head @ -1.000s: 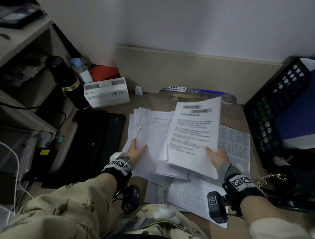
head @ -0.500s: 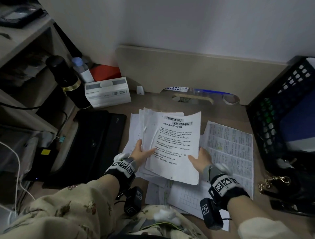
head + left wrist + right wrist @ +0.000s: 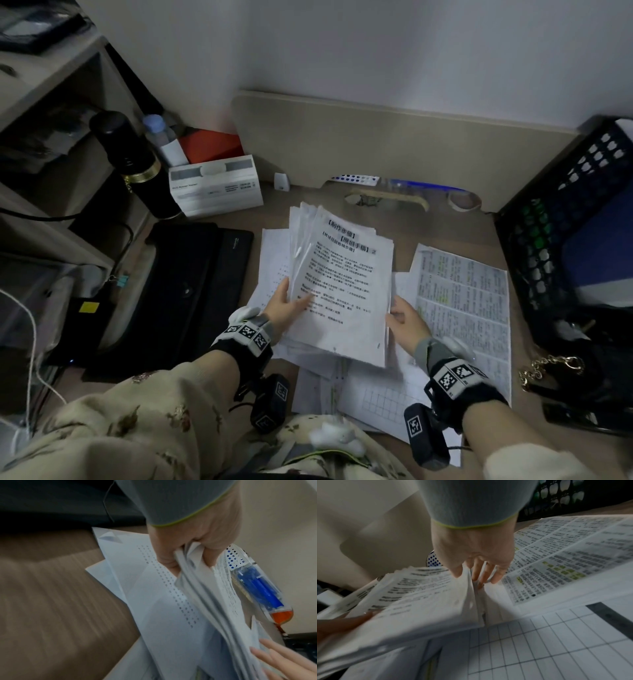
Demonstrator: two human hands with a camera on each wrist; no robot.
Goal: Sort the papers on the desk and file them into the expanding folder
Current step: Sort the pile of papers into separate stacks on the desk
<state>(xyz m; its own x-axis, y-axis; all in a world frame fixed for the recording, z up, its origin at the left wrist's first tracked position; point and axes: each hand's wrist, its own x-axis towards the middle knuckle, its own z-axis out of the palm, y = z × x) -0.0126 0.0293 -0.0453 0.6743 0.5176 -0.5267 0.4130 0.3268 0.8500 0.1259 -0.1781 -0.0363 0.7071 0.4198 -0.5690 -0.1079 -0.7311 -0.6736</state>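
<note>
A stack of white printed papers (image 3: 342, 291) is held between my two hands above the desk. My left hand (image 3: 287, 305) grips its left edge, thumb on the top sheet and fingers underneath; the left wrist view shows that grip (image 3: 188, 557) up close. At the stack's right edge my right hand (image 3: 404, 318) has its thumb on top and its fingers (image 3: 481, 574) below the edge. More sheets lie loose beneath: a dense printed page with yellow highlights (image 3: 462, 308) and a grid sheet (image 3: 387, 401). A flat black folder-like case (image 3: 191, 284) lies shut to the left.
A black flask (image 3: 133, 164) and a white box (image 3: 215, 186) stand at the back left beside a shelf unit. On the right a black perforated crate (image 3: 548, 222) holds something blue. A tape roll (image 3: 464, 200) lies at the back and a gold chain (image 3: 548, 366) lies front right.
My right hand has brought the printed sheet down from the air onto the stack in my left hand. Both hands now hold the stack by its sides.
</note>
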